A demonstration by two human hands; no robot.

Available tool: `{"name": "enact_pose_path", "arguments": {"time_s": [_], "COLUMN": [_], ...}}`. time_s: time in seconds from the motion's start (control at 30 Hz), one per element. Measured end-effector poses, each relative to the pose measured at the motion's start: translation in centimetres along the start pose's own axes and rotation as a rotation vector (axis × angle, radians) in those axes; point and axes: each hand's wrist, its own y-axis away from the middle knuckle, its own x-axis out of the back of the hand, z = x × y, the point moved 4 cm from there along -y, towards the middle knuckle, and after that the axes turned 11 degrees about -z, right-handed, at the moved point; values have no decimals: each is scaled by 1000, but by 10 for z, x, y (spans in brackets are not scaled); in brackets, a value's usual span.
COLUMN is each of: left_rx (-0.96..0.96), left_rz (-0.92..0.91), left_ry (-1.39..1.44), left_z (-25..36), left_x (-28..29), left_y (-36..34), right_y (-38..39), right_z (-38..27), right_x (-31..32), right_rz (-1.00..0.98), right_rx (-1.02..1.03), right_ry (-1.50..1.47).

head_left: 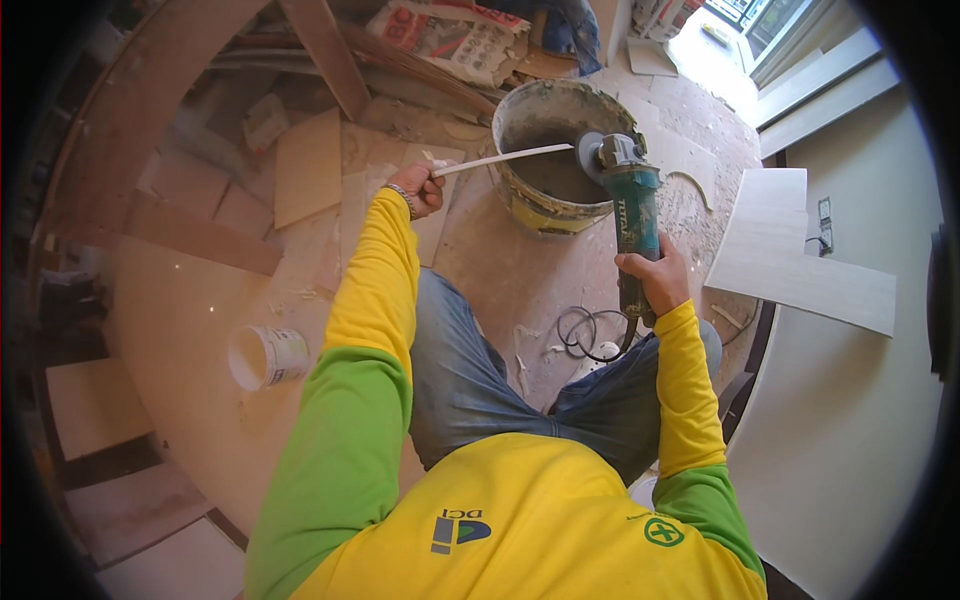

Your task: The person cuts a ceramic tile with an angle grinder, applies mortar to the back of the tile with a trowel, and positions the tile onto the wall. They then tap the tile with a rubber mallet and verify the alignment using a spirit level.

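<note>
My left hand grips a thin white strip by its near end; its far end reaches toward the grinder's disc. My right hand is wrapped round the body of a teal angle grinder, held upright with its head away from me. Just beyond, a dirty bucket stands on the floor, its inside showing behind the disc and strip. I cannot tell whether the disc touches the strip. A black cord runs down from the grinder and loops on the floor.
A white tub lies at my left. Tiles and wooden boards are behind my left hand. A torn bag is at the back. An L-shaped tile piece rests at my right, near a pale panel. The dusty floor holds scraps.
</note>
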Motion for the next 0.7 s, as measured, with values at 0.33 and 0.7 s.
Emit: {"name": "enact_pose_path", "arguments": {"time_s": [0.33, 0.7], "left_rx": [14, -7], "left_rz": [3, 33], "left_ry": [-85, -181], "left_z": [0, -1], "left_x": [-5, -4], "left_y": [6, 6], "right_y": [17, 32], "right_z": [-5, -28], "right_x": [-24, -72], "right_rz": [-17, -160], "right_rx": [23, -2], "right_ry": [110, 178]}}
